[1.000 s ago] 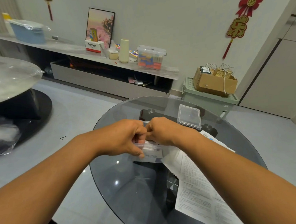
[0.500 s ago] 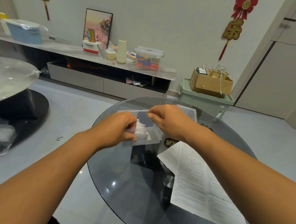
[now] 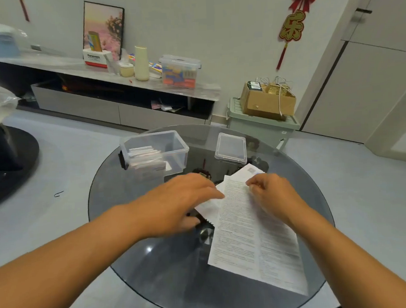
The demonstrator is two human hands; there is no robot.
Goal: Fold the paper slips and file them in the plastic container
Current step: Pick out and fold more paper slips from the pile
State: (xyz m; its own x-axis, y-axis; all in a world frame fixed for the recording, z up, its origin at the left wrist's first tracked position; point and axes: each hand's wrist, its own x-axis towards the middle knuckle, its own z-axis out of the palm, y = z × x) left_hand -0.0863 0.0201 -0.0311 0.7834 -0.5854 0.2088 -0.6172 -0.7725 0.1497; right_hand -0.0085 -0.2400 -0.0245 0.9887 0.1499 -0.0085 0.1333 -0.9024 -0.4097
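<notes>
A clear plastic container [image 3: 173,147] stands on the far left part of the round glass table [image 3: 130,228], with several folded paper slips [image 3: 145,156] upright inside it. Printed paper sheets [image 3: 246,241] lie on the table's right half. My left hand [image 3: 178,202] hovers over the sheets' left edge with its fingers stretched out, blurred by motion. My right hand [image 3: 270,195] is at the top sheet's far edge with its fingers curled; whether it pinches the paper I cannot tell.
The container's clear lid [image 3: 231,148] lies on the table to its right. Behind the table stand a green bin [image 3: 261,127] with a cardboard box [image 3: 265,101] on it and a long low shelf [image 3: 99,72] with clutter. A black table base [image 3: 9,159] is at left.
Both hands let go of the container, which now stands on the table farther away. They have moved down and right to the printed sheets.
</notes>
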